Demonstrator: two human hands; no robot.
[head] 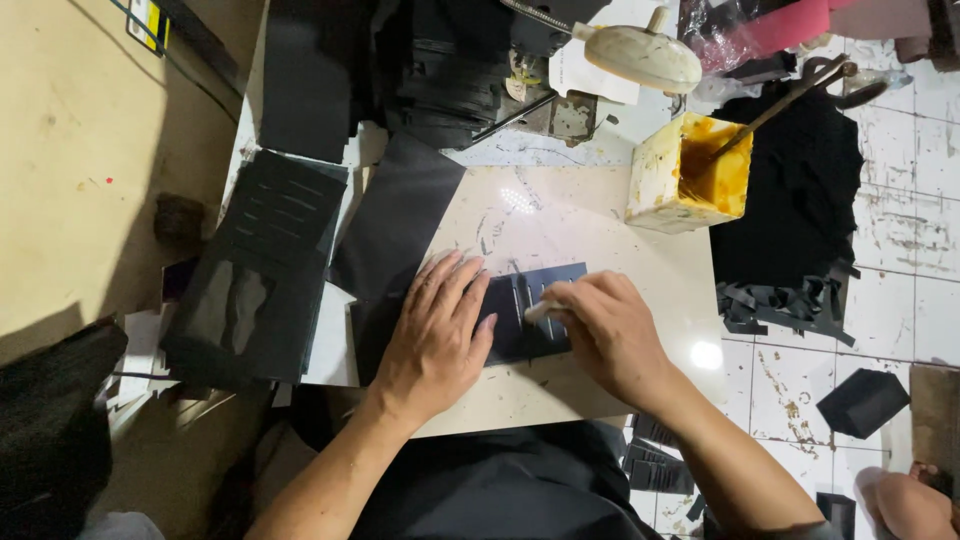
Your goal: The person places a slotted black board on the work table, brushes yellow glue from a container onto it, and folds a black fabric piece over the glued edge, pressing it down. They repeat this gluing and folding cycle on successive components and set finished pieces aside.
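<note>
Nearest the person, the left hand (435, 330) lies flat on the work slab (600, 250), fingers spread and pressed down, pinning the left end of a small dark slotted panel (525, 315). It grips nothing; it only bears down, palm over the panel's left edge and fingertips reaching toward the slab's far edge.

Just to the right, touching the same panel, the right hand (610, 335) is curled closed around a small pale tool (543, 310), pinching it between thumb and fingers so that only its light tip shows, pointing left toward the other hand. The tip rests on the panel's upper face near the slots.

The panel sits close to the near edge of the slab, roughly mid-width, its long axis running left to right between the two hands, tilted slightly up at its right end. The slots run crosswise to that axis. So the tool tip lies right of the pinning hand, with the bare strip of panel between them; the right hand is the nearer one to that strip.

Farther off, a black sheet (395, 225) lies over the slab's left edge, and at the far right corner stands a cream tub (665, 180) of amber glue with a brush handle (790, 95) leaning out
</note>
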